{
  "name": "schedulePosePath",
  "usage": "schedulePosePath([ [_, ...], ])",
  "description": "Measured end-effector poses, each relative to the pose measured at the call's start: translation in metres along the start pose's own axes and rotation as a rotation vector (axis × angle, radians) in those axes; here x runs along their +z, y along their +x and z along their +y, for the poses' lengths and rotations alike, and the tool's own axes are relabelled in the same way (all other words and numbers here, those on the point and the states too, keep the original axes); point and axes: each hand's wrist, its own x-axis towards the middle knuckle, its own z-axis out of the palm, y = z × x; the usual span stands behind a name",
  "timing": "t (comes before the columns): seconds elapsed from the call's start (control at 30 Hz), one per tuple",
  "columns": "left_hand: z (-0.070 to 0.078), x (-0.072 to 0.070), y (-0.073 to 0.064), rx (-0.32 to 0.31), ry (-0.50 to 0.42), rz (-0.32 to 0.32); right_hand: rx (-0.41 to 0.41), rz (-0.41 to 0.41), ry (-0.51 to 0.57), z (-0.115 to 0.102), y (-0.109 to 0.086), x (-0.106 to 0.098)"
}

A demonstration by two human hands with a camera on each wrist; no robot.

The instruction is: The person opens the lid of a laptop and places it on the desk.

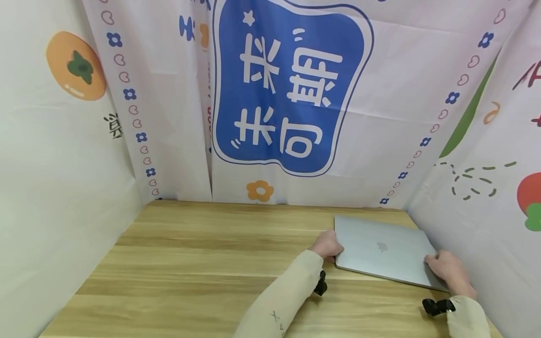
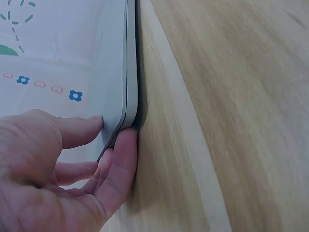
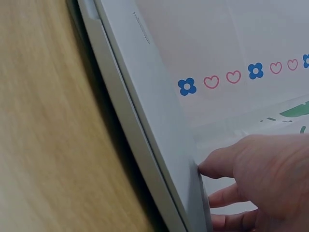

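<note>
One silver laptop (image 1: 386, 257), closed, counter (image 1: 203, 263) beneath. Our left hand (image 1: 327, 244) and right hand (image 1: 450, 269) pinch opposite sides — presumably for even support.

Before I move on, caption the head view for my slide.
Both hands hold a closed silver laptop by opposite edges, toward the right of a wooden table.

passage: tabletop (image 1: 186, 263) left of laptop (image 1: 389, 258) | obstacles: back curtain (image 1: 274, 103), right curtain (image 1: 486, 211)

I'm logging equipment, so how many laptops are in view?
1: a closed laptop at the right side of the table, the left hand gripping its left edge, the right hand its right edge.
</note>
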Motion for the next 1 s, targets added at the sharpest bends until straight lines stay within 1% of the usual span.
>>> schedulePosePath([
  [0.13, -0.003, -0.003, 0.0, 0.01, -0.007, -0.007, -0.016, 0.003, -0.015, -0.001, 0.002, 0.002],
  [0.37, -0.008, -0.007, -0.001, 0.011, -0.073, -0.044, -0.021, -0.003, -0.013, -0.001, 0.004, 0.006],
  [0.63, -0.011, -0.01, -0.001, 0.003, -0.122, -0.05, -0.045, 0.018, -0.01, -0.004, 0.004, 0.008],
  [0.77, -0.011, -0.013, -0.002, -0.01, -0.129, -0.054, -0.052, 0.024, -0.005, -0.006, 0.004, 0.008],
  [1.0, -0.013, -0.017, -0.002, -0.03, -0.114, -0.065, -0.04, 0.014, -0.016, -0.011, 0.004, 0.009],
])
